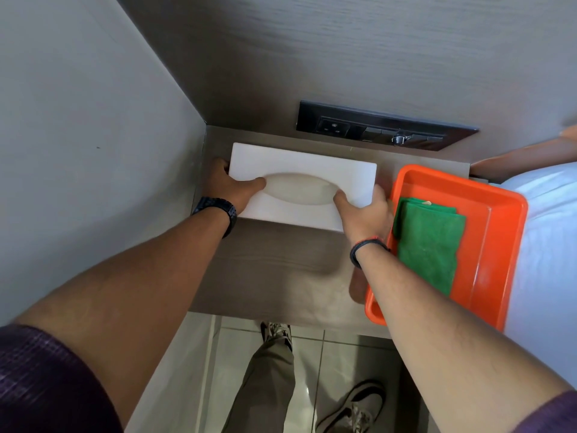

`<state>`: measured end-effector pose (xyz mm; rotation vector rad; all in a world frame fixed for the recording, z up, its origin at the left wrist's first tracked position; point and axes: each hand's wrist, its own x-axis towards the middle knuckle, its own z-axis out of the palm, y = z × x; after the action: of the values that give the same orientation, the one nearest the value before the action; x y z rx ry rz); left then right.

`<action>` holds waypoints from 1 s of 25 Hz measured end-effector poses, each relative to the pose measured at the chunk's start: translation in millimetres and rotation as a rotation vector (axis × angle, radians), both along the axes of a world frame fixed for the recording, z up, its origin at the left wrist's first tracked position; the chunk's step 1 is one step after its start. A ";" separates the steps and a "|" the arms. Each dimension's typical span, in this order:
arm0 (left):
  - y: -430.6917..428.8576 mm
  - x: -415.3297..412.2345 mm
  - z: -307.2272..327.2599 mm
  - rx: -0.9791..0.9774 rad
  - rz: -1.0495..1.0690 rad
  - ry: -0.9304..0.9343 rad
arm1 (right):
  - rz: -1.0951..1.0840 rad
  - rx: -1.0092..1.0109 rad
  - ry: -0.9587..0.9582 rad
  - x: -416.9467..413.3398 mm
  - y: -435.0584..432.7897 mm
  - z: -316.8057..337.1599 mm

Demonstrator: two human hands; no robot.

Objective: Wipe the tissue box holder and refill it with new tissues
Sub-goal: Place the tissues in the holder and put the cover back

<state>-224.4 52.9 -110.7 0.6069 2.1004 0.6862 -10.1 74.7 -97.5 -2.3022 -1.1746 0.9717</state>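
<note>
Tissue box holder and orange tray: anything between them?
Only the right hand, gripping the white tissue box holder at its right end, beside the orange tray. Behind it the wooden tabletop is bare, in the head view.

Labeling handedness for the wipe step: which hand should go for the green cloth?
Right. The right hand grips the holder's end next to the orange tray, with the green cloth just beside its wrist. The left hand holds the far end by the wall and could likely steady the holder.
</note>
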 end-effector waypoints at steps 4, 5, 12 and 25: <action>6.2 -0.4 0.0 -0.014 -0.007 0.013 | 0.017 -0.026 0.012 2.7 0.7 -3.3; 7.1 -0.4 0.2 -0.013 -0.010 0.016 | 0.022 -0.029 0.016 3.0 0.5 -4.1; 0.9 1.5 -6.4 0.007 -0.059 0.036 | 0.029 0.039 -0.069 0.9 -7.2 -13.2; 8.4 11.8 -12.2 0.114 -0.869 0.621 | 0.772 0.212 -0.284 -27.1 1.7 -4.7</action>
<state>-212.6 61.3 -122.9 1.8267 2.0180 0.1045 -37.1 76.4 -102.1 -1.8587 -2.2540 0.6922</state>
